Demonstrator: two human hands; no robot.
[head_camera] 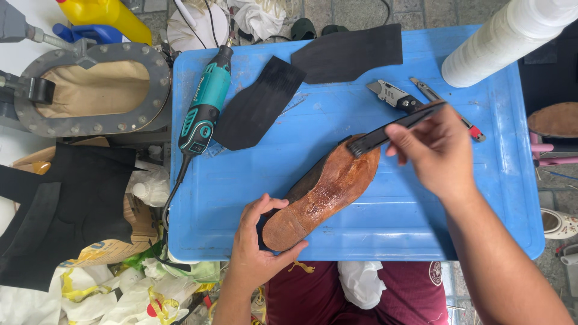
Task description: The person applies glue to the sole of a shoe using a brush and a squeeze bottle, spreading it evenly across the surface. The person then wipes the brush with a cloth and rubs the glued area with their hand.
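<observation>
I count one blue plastic table filling most of my view, its right edge cut off by a white roll at two o'clock, which runs out of frame. At ten o'clock sits one grey metal ring frame with tan lining, partly cropped at the left. At eight o'clock lie dark rubber sheets; I cannot tell how many, since they overlap and leave the frame. On the table I count two more black rubber pieces: one at twelve o'clock, one at eleven.

One shoe lies sole up near the middle of the table, the brown sole glossy and wet-looking; its upper is hidden beneath. My left hand at six o'clock is clasped around the heel end, thumb and fingers curled on it. My right hand at three o'clock pinches one black brush, whose head touches the toe end of the sole; the bristles are hard to make out.

One teal rotary tool lies at ten o'clock on the table, its cord trailing off the edge. One utility knife and one thin red-tipped tool lie at one o'clock, both partly hidden behind the brush and my right hand. One yellow bottle is cropped at the top edge.
</observation>
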